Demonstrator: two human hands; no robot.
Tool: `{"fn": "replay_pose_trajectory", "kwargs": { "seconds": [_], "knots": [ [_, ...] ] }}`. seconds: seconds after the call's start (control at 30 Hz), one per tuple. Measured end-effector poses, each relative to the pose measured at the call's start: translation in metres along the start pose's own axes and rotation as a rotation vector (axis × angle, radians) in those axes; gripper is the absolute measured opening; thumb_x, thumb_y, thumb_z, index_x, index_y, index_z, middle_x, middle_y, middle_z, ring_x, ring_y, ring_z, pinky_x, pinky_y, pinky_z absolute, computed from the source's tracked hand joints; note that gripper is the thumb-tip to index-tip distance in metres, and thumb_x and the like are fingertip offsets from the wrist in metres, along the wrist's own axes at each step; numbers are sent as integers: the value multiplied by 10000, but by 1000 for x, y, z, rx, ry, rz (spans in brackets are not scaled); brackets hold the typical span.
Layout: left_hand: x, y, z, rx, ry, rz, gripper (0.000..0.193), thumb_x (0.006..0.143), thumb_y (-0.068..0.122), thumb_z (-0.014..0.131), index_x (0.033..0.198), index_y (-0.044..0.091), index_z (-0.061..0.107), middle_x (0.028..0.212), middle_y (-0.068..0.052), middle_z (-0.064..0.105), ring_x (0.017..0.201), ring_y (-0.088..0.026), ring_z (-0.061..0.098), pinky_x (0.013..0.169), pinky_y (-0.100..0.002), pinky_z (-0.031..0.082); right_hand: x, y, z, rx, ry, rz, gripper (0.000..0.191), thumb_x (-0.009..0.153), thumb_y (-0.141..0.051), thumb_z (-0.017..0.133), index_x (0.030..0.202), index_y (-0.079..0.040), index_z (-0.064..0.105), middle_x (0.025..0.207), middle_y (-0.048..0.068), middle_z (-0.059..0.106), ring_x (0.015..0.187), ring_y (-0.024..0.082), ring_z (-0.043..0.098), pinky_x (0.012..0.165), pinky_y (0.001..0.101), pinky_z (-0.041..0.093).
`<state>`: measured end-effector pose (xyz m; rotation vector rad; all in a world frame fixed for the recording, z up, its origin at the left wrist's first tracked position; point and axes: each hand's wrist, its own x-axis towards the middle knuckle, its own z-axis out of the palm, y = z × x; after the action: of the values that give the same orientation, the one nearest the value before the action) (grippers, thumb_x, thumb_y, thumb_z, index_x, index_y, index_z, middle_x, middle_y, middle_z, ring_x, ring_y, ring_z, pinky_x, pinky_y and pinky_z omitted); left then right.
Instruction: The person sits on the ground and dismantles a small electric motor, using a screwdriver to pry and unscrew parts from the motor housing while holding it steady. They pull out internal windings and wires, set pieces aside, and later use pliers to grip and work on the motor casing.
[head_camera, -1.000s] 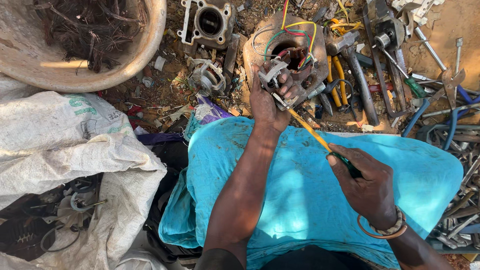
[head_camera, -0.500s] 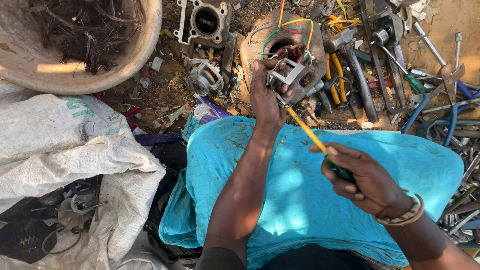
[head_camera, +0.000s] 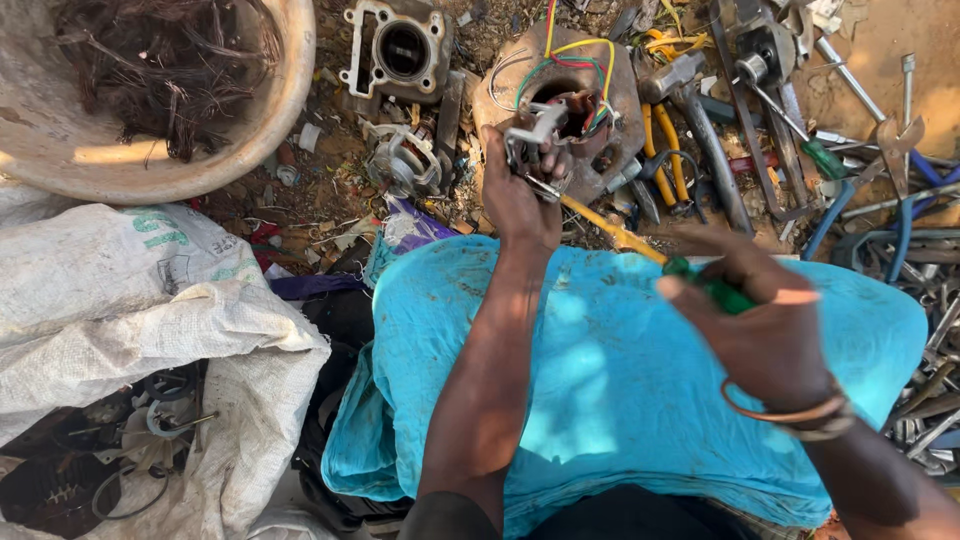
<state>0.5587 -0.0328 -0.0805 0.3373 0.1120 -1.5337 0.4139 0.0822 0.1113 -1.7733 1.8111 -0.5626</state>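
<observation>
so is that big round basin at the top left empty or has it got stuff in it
Not empty. The basin holds a tangled heap of dark thin wire strands, piled toward its far side, with bare pale wall showing along the near side.

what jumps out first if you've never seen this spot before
The bright turquoise cloth filling the lower middle draws the eye first. Above it, the left hand holds a small metal part trailing coloured wires, while the right hand pushes a yellow screwdriver with a green grip into it. At upper left sits a pale basin of dark tangled wire, and tools litter the ground at upper right.
</observation>
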Motion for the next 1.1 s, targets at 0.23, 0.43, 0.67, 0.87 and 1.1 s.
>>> {"fn": "replay_pose_trajectory", "kwargs": {
  "seconds": [0.23, 0.43, 0.67, 0.87, 1.1],
  "knots": [
    [-3, -3, -1, -125, -31, -67, 416, 1159, 407, 405, 1167, 14, 541, 887, -99, 578, 748, -188, 507, 690, -340, 461, 31, -33, -51, -352, -15, -80, 182, 1002, -127, 696, 1149, -19, 707, 836, 122, 698, 695, 176, 690, 613, 318, 529],
    [2, -5, -7, -81, 38, -91, 399, 1147, 379, 404, 1194, 12, 554, 885, -100, 595, 741, -183, 518, 667, -328, 452, 46, -23, -49, -445, 67, -598, 86, 1046, -106, 681, 1058, -23, 703, 901, 193, 650, 725, 289, 637, 604, 363, 488],
    [5, -11, -17, -126, 65, -154, 396, 1155, 372, 394, 1148, 14, 564, 876, -97, 596, 735, -191, 521, 701, -343, 476, 56, -31, -55, -710, -131, -136, 263, 996, -268, 697, 1022, -7, 711, 824, 129, 626, 721, 254, 653, 639, 391, 515],
    [5, -18, -19, 14, 221, -166, 399, 1141, 399, 390, 1127, 57, 596, 867, -82, 634, 735, -192, 553, 762, -374, 533, 60, -46, -55, -326, 3, -544, 386, 880, -158, 746, 1164, 42, 579, 1010, 201, 648, 888, 276, 681, 743, 345, 564],
    [-1, -23, -6, -173, 56, -215, 439, 1155, 430, 329, 1300, 110, 593, 913, -77, 665, 803, -193, 604, 787, -350, 529, 84, -5, 23, 608, 313, -259, 271, 1104, -98, 787, 1277, -17, 595, 1112, 85, 721, 929, 95, 651, 827, 214, 557]
  ]
}}
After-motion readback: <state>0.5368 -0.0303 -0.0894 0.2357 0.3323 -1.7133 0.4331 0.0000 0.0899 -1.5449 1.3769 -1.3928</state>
